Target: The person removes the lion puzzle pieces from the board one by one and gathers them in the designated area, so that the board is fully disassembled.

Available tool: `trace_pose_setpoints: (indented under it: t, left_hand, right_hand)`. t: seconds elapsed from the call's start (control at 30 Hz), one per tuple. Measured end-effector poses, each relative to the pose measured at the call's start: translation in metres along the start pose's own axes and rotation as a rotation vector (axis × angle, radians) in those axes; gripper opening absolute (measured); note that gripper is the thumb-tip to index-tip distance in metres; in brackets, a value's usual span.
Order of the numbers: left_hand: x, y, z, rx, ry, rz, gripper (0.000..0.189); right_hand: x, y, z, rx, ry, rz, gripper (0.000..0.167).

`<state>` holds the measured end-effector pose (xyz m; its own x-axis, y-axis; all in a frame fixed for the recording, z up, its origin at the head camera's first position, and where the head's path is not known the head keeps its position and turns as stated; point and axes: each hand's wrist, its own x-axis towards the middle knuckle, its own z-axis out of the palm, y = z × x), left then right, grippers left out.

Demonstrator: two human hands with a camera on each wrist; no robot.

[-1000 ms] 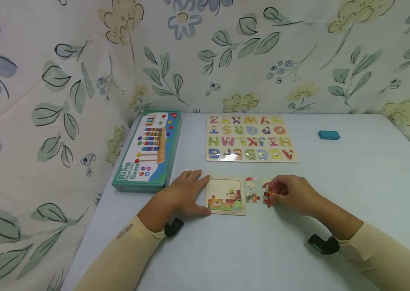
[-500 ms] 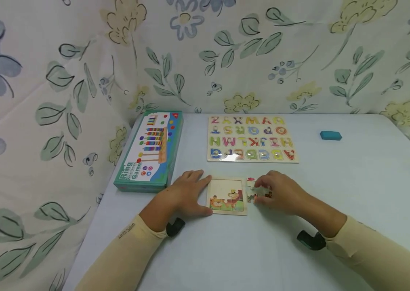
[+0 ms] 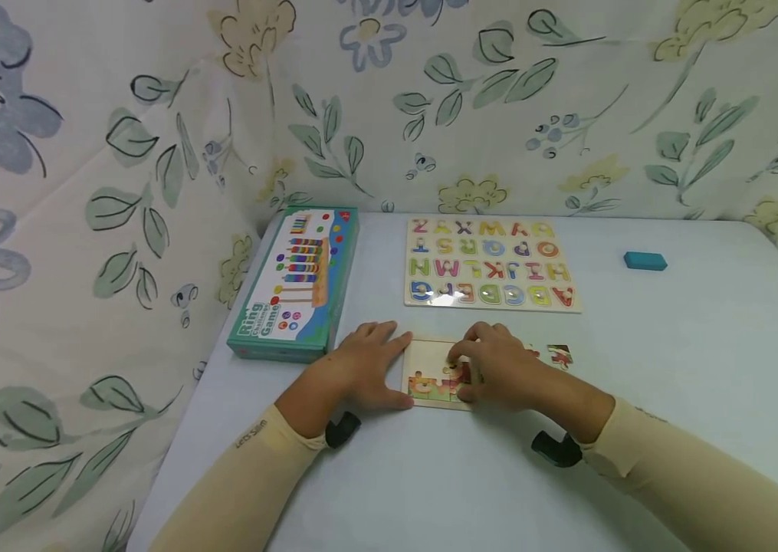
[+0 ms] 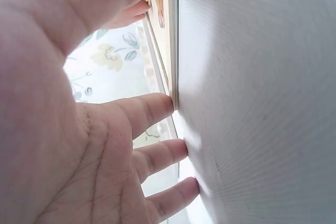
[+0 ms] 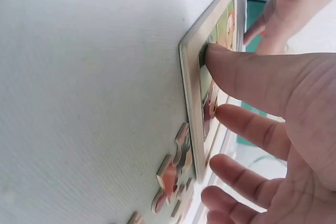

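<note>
A square wooden puzzle tray (image 3: 425, 356) lies flat on the white table, with several picture pieces (image 3: 421, 385) along its lower part and right side. My left hand (image 3: 359, 374) rests at the tray's left side, thumb at the lower corner and index finger at the upper one. My right hand (image 3: 504, 372) reaches over the tray's right side. In the right wrist view its thumb (image 5: 236, 69) and index fingertip touch the pieces inside, set apart from each other, while the other fingers stay spread. Loose pieces (image 5: 168, 177) lie just right of the tray, partly hidden by this hand in the head view.
A green Ring Challenge Game box (image 3: 295, 287) lies at the left. Behind the tray is an alphabet board (image 3: 492, 264) with coloured letters. A small blue block (image 3: 645, 261) sits at the back right. Flowered cloth (image 3: 389, 100) hangs behind the table and at its left.
My right hand has moved left from the loose pieces onto the tray's right side. My left hand stays at the tray. The head view has shifted slightly left.
</note>
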<state>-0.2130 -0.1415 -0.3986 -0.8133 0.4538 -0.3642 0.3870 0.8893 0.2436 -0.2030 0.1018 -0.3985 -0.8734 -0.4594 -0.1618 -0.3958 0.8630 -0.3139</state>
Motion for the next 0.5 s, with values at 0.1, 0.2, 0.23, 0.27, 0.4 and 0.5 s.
trace_pose_setpoints:
  t: [0.1,0.2,0.23,0.27,0.4,0.5]
  left_hand:
    - [-0.0004,0.0026,-0.0010,0.009,0.001,-0.003,0.102]
    - [-0.0010,0.0038,-0.0020,0.012,-0.001,-0.006,0.102]
    - [-0.0011,0.0039,-0.0021,0.012,0.000,-0.006,0.102]
    - [-0.0012,0.0038,-0.0021,0.012,0.000,-0.006,0.102]
    - [-0.0014,0.0030,-0.0014,0.012,-0.001,-0.004,0.101]
    - [-0.0010,0.0022,-0.0005,0.012,0.001,0.001,0.102]
  right_hand:
    - [-0.0017,-0.0003,0.0002,0.016,0.015,-0.001,0.042]
    - [-0.0024,-0.0001,0.0015,0.033,0.053,-0.020,0.041]
    - [-0.0024,-0.0004,0.0018,0.048,0.068,-0.024,0.039]
    - [-0.0022,-0.0007,0.0023,0.067,0.083,-0.028,0.035]
    - [-0.0014,-0.0012,0.0037,0.174,0.129,-0.034,0.019]
    - [-0.0017,-0.0001,0.0041,0.222,0.139,-0.039,0.018]
